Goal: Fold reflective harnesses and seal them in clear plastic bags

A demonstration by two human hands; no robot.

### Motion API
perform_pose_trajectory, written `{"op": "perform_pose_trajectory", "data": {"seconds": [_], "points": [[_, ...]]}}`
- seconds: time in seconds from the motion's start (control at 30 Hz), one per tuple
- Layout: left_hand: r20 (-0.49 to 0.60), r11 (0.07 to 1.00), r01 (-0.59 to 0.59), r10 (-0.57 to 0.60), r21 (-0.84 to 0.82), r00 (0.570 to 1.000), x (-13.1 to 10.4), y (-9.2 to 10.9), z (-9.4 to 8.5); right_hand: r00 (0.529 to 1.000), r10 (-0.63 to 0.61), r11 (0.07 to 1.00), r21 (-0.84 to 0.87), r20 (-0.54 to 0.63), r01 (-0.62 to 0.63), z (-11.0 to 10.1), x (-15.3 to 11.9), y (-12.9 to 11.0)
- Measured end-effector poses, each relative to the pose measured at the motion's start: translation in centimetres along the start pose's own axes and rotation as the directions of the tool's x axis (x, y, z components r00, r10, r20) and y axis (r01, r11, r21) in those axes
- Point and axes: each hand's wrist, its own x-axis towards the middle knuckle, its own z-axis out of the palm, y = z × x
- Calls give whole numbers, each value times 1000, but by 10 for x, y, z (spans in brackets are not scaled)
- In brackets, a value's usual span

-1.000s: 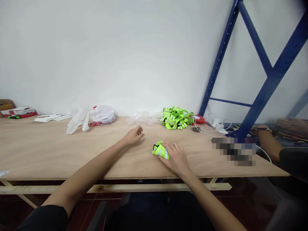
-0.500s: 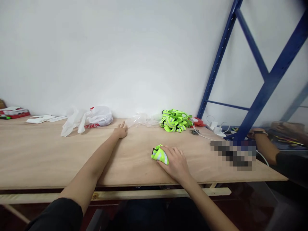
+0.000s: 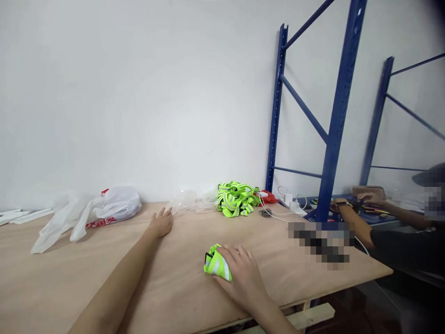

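My right hand (image 3: 243, 273) is wrapped over a folded bundle of lime-green reflective strap (image 3: 217, 264) and rests on the wooden table (image 3: 181, 273). Grey reflective bands and a small black piece show at the bundle's left end; the rest is under my fingers. Farther forward and to the left, my left hand (image 3: 162, 222) lies on the tabletop with its fingers spread, holding nothing. Just right of its fingertips is some clear plastic wrapping (image 3: 184, 202). A tangled heap of the same lime-green reflective straps (image 3: 236, 199) sits near the wall, beyond my right hand.
A white plastic bag (image 3: 120, 204) with red print lies left of my left hand. On the right are a red item (image 3: 269, 197), white cables, a blurred-out patch and a blue metal rack (image 3: 333, 153). A co-worker's arm (image 3: 354, 222) reaches in beyond the rack.
The camera view has turned to the right and tilted, so the table sits lower and more of the rack shows. Both hands stay in much the same places on the table.
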Motion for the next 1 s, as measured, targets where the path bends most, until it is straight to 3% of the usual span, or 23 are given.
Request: {"op": "perform_pose_trajectory", "data": {"seconds": [0.13, 0.3, 0.43, 0.53, 0.63, 0.73, 0.8, 0.9, 1.0], "points": [[-101, 998, -55, 56, 16, 993, -3, 9, -19, 1000, 16, 1000, 25, 17, -17, 0, 1, 0], [-203, 985, -166, 173, 53, 964, -20, 26, -72, 999, 22, 999, 37, 25, -23, -1, 0, 0], [-79, 936, -345, 350, 76, 933, -41, 65, -104, 998, 35, 998, 58, 52, -38, -6, 3, 0], [-25, 905, -425, 424, -34, 905, -58, 98, -113, 994, 67, 989, 127, 88, -77, -13, 6, 7], [21, 831, -493, 515, -256, 857, -68, 117, -116, 981, 138, 961, 222, 139, -166, -20, 6, 21], [2, 738, -524, 580, -426, 814, -67, 116, -117, 965, 182, 922, 308, 188, -233, -28, 3, 38], [-13, 746, -535, 578, -398, 816, -61, 107, -115, 962, 181, 907, 344, 203, -243, -32, 0, 48], [200, 838, -464, 526, -286, 827, -51, 91, -110, 964, 153, 907, 358, 216, -224, -37, -4, 56], [470, 897, -357, 441, -262, 765, -50, 84, -105, 975, 117, 937, 304, 191, -172, -38, -7, 58]]}}
